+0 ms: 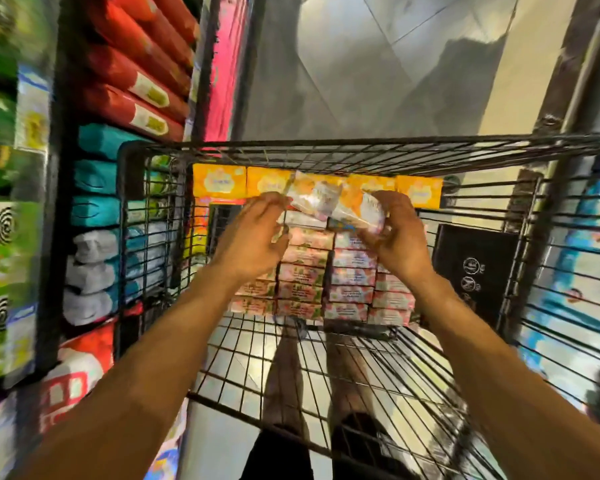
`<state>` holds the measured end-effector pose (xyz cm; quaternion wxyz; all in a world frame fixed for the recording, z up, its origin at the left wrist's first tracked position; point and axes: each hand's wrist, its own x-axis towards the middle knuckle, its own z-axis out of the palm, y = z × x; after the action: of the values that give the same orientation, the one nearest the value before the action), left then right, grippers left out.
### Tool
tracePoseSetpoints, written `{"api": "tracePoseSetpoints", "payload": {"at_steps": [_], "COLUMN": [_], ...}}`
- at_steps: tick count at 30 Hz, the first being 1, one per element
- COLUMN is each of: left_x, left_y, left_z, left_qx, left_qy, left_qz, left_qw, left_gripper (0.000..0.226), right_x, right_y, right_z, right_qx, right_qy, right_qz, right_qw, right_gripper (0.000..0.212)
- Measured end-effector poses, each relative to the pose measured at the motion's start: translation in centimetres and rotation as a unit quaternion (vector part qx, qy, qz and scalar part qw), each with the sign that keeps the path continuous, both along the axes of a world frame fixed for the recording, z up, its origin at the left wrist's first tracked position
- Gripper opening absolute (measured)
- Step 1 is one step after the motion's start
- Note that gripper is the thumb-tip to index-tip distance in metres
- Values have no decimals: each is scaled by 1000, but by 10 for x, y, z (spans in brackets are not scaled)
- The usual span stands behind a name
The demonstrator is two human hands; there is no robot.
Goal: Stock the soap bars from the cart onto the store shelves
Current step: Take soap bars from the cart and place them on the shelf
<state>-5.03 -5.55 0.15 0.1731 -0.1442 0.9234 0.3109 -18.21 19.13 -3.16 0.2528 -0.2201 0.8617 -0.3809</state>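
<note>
Soap bars (309, 275) lie in pink stacks at the far end of the cart (326, 147), and one wrapped pack (329, 202) is held above them. The right hand (392, 237) grips its right end. The left hand (253, 233) curls at the left end, but blur hides whether it really pinches. It seems best to secure both ends, then lift the pack over the cart wall to the shelves (54, 209).

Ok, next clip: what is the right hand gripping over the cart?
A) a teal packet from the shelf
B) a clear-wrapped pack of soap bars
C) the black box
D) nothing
B: the right hand curls its fingers round one end of the wrapped pack of soap bars, the left hand holds the other end, and the black box lies untouched in the cart.
</note>
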Motion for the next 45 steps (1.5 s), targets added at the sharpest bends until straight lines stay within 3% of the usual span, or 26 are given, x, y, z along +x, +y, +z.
{"api": "tracePoseSetpoints", "payload": {"at_steps": [8, 12, 15, 18, 24, 27, 30, 34, 38, 41, 45], "left_x": [-42, -54, -53, -32, 29, 68, 114, 177, 245, 299, 358], "left_y": [8, 13, 14, 11, 12, 15, 18, 25, 35, 41, 54], "left_z": [-68, -70, -59, -40, 50, 106, 163, 236, 305, 346, 387], "left_qx": [-144, -197, -165, -67, 117, 162, 205, 209, 195, 202, 189], "left_qy": [-2, -18, 1, 43, 79, 93, 128, 190, 247, 298, 338], "left_qz": [-125, -124, -103, -56, 139, 263, 357, 463, 535, 587, 640], "left_qw": [982, 972, 981, 995, 980, 947, 902, 840, 784, 725, 664], "left_gripper": [75, 75, 73, 73, 72, 74, 72, 77, 74, 94, 77], "right_x": [33, 48, 54, 57, 58, 61, 69, 90, 125, 160, 213], "right_y": [55, 63, 63, 60, 50, 32, 9, -29, -75, -112, -153], "right_z": [19, 26, 34, 50, 103, 142, 186, 243, 295, 326, 376], "right_qx": [11, 12, 34, 27, -41, -56, -65, -87, -123, -148, -165], "right_qy": [-22, -47, -47, -39, -71, -92, -118, -162, -177, -177, -189], "right_qz": [-70, -93, -102, -93, -44, -11, 37, 88, 176, 238, 301], "right_qw": [997, 994, 993, 995, 996, 994, 990, 979, 960, 943, 920], "right_gripper": [60, 62, 66, 69, 67, 62, 69, 70, 72, 75, 72]}}
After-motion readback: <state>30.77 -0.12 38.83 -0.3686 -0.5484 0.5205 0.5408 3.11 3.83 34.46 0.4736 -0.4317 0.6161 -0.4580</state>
